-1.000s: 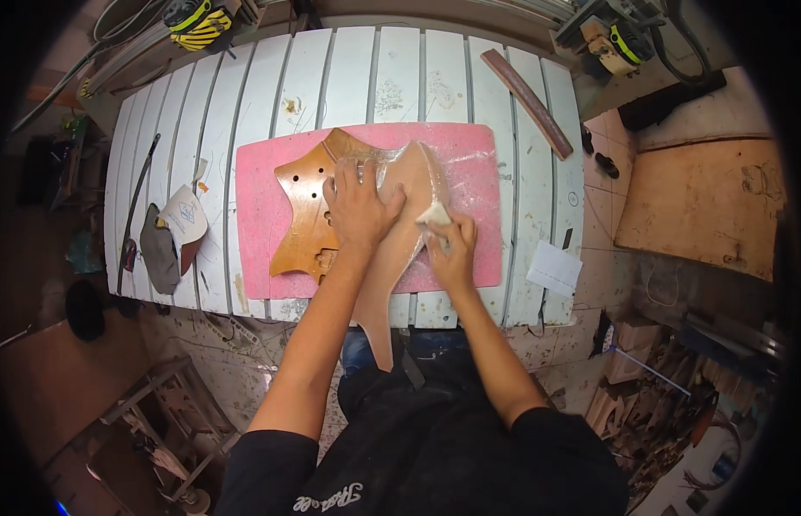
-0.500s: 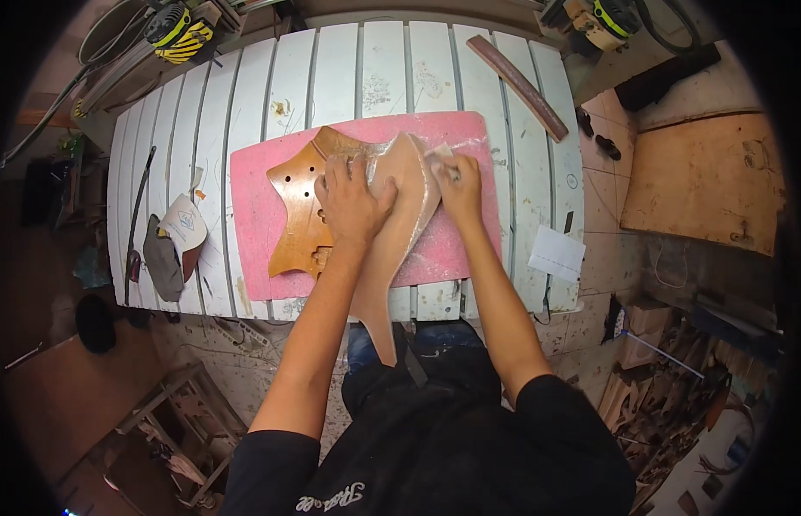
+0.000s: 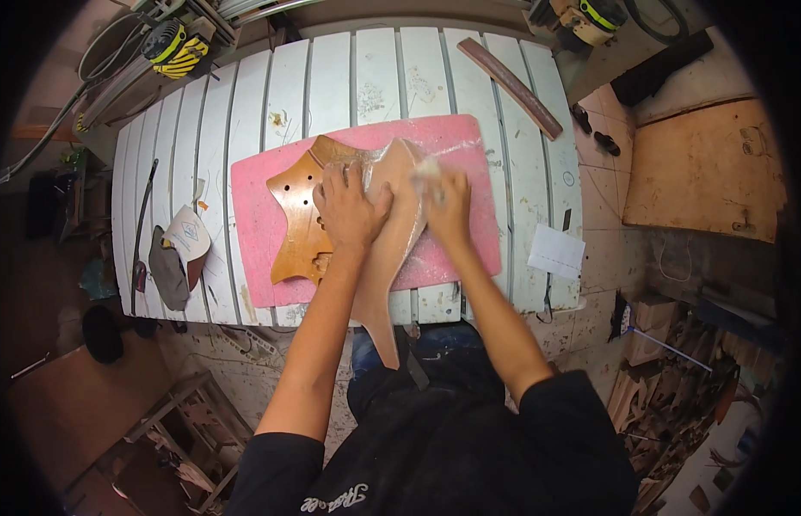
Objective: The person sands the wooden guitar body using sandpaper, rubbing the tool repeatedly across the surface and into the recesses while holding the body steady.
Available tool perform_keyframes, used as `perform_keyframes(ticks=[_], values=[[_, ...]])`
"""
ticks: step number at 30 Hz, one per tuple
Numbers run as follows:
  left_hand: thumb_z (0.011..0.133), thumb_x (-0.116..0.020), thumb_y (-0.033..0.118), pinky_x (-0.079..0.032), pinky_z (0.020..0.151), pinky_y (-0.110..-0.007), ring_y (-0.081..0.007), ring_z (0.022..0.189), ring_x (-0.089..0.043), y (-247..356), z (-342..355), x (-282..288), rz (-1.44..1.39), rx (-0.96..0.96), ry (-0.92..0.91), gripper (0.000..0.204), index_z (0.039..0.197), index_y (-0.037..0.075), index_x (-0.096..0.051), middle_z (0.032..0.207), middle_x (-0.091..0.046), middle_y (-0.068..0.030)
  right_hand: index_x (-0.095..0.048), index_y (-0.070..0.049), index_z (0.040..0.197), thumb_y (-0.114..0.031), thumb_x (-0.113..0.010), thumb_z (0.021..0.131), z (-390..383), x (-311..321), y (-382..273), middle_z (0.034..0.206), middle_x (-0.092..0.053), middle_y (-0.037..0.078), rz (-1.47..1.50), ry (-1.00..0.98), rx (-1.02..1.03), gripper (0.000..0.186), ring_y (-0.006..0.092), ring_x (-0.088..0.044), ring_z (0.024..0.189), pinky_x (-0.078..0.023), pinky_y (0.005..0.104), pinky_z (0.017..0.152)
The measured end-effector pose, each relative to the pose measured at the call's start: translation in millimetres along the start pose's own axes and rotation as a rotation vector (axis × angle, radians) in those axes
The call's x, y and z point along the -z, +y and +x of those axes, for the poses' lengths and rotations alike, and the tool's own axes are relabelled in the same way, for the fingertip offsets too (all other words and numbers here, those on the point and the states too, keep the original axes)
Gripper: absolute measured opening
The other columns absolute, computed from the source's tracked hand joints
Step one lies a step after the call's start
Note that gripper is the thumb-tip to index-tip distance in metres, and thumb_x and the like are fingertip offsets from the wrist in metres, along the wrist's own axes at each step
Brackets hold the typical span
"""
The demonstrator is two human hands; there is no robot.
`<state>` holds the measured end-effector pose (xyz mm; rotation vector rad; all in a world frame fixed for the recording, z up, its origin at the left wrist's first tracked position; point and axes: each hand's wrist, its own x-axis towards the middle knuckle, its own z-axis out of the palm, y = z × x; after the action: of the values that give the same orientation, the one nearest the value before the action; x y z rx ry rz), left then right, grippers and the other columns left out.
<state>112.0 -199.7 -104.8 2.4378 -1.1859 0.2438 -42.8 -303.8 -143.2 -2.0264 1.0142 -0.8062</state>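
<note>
Pale wood (image 3: 397, 228), mid-frame, seems stiff; hold its wide part. Left hand (image 3: 347, 211): fingers apart. Right hand (image 3: 449, 211): fingers pinching a blurry pad (image 3: 427, 169).

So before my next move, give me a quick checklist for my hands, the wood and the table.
1. Left hand on the wood: ok, spread flat, thumb on the pale board.
2. Whitish pad in the right hand: ok, at the fingertips, though blurred.
3. Pink mat between wood and table: ok.
4. Pale board fully on the table: not ok, its narrow end sticks out past the near edge.
5. Paper and brown strip off the mat: ok, both lie to its right.
6. Pale board smooth all over: cannot tell.
</note>
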Motion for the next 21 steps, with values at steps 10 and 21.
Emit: perform_keyframes(ticks=[10, 21], values=[[0.085, -0.072, 0.054, -0.036, 0.112, -0.055, -0.0365, 0.135, -0.051, 2, -1, 2, 0.000, -0.006, -0.012, 0.069, 0.133, 0.005, -0.067, 0.133, -0.059, -0.0211, -0.078, -0.013, 0.107, -0.014, -0.082, 0.088, 63, -21, -7, 0.115, -0.064, 0.015, 0.028, -0.057, 0.028, 0.020, 0.0381, -0.058, 0.115, -0.047, 0.0481, 0.101], [0.089, -0.069, 0.053, -0.033, 0.115, -0.055, -0.0382, 0.139, -0.049, 4, 4, -2, -0.012, 0.018, -0.090, 0.068, 0.136, 0.005, -0.066, 0.139, -0.058, -0.0230, -0.081, -0.012, 0.110, -0.008, -0.081, 0.087, -135, -2, -17, 0.121, -0.064, 0.013, 0.086, 0.052, -0.054, 0.023, 0.0344, -0.058, 0.114, -0.043, 0.0477, 0.103]])
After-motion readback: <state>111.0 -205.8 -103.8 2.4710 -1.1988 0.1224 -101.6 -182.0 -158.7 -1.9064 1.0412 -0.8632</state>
